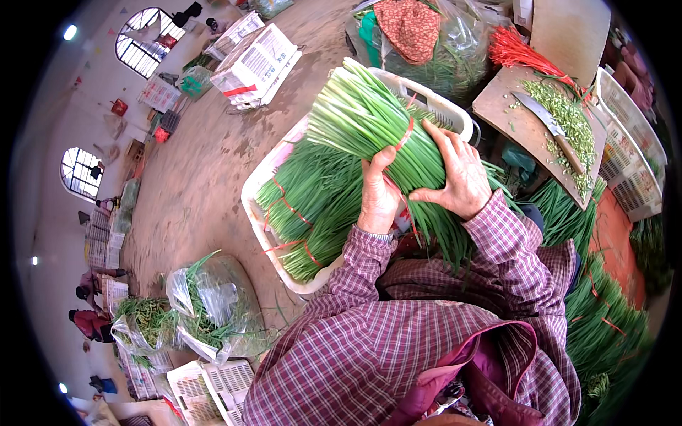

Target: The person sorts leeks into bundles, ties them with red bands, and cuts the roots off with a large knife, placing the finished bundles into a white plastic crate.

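Note:
A thick bundle of garlic chives (362, 113), pale at the cut ends and green along the leaves, lies tilted above a white plastic basket (250, 206). Round its middle runs a red tie (405, 135), with loose lengths trailing downward. My left hand (379, 190) is closed at the bundle's near left side, thumb and fingers pinching the tie. On the right side my right hand (458, 174) grips the bundle, thumb toward me and fingers over the leaves. Inside the basket lie more tied chive bundles (312, 184).
At right, a board (504, 99) bears a knife (547, 121), chopped green trimmings (568, 106) and a bunch of red ties (522, 57). Chive bundles (604, 305) are piled below it. Plastic bags of greens (220, 305) stand at left; white crates (256, 67) are stacked farther off.

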`<state>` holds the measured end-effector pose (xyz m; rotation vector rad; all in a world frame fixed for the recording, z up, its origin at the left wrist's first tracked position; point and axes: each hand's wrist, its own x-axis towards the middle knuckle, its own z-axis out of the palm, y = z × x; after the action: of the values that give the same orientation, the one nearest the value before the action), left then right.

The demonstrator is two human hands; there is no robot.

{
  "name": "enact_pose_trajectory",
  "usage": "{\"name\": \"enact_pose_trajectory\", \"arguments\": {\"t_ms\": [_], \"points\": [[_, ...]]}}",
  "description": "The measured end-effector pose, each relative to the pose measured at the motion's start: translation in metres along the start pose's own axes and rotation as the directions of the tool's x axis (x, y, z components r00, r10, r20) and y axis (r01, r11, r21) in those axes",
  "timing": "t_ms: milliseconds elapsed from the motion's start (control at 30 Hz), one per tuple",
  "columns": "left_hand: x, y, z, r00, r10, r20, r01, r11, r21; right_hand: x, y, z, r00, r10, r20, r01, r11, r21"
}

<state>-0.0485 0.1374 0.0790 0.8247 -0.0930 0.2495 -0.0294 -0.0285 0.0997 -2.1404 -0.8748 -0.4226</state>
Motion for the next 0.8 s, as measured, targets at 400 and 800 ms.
{"name": "enact_pose_trajectory", "arguments": {"t_ms": [400,800], "points": [[0.002,0.002,-0.012,1.000,-0.020,-0.013,0.018,0.987,-0.159,-0.031,0.003,0.012,0.991,0.113,-0.079,-0.126,0.974,-0.191],[0.016,0.046,-0.044,0.973,0.056,0.223,-0.089,0.986,0.139,-0.031,0.081,0.026,0.864,0.244,0.440,-0.504,0.414,0.758]]}}
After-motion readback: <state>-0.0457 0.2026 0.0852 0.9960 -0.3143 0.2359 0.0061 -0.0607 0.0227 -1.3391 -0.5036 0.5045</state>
